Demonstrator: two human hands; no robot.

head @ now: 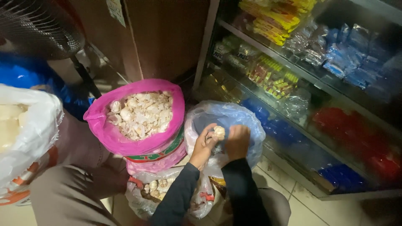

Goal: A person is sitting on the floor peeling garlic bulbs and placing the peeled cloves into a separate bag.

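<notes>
Both hands hold one garlic bulb (219,132) right over the blue plastic bag (251,121): left hand (204,146) pinches it w/ curled fingers, right hand (237,141) is closed on its other side. The pink sack (109,133) full of garlic sits just left of that bag & a clear bag (144,199) w/ more bulbs lies in front of it

Head cam, steep down, close-up.

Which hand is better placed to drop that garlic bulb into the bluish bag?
Probably the left hand: its fingers grip the garlic bulb directly above the bluish bag. The right hand sits beside the bulb, touching it at most, knuckles up.
</notes>
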